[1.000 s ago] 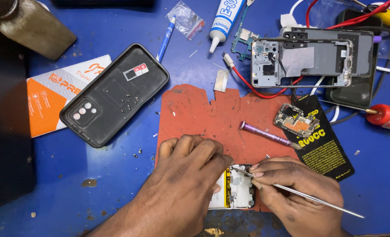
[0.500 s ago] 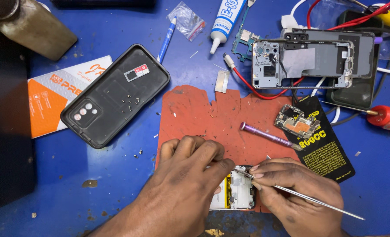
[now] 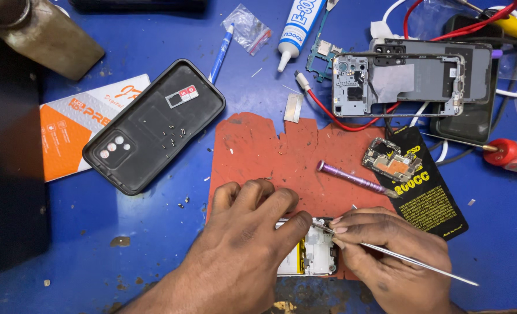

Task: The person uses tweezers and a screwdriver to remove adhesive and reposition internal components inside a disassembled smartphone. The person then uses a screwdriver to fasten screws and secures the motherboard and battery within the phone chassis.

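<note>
Head view, looking straight down on a blue tabletop [image 3: 124, 221] cluttered with phone parts. At far left lies an orange and white box [image 3: 66, 131], and just beside it a black phone back cover [image 3: 154, 125] rests face down with several tiny screws [image 3: 171, 136] loose inside it, which suggests the disassembly is well under way. Above that lie a blue pen [image 3: 220, 52] and a white glue tube [image 3: 296, 29].

At centre a red work mat [image 3: 281, 151] carries the work. The left hand [image 3: 249, 244] lies flat on it, fingers together and pressing down on the opened phone [image 3: 313, 253], which sits at the mat's lower edge, between the two hands and largely hidden by them; a bit of yellow shows inside it. The right hand [image 3: 386, 250] is pinched closed around metal tweezers [image 3: 403, 259], whose tip meets the top edge of the phone close to the left thumb. What the tip is touching is too small to tell.

Further right, a purple screwdriver [image 3: 354, 177] lies on the mat, a bare circuit board [image 3: 389, 160] sits on a black antistatic bag [image 3: 433, 192], and a grey phone frame [image 3: 398, 84] lies above with red wires and a red tool [image 3: 514, 156] near the edge.

Judging by the cover off and the board out, the stripping looks mostly done; fine work inside the phone remains, and nothing is reassembled yet.
</note>
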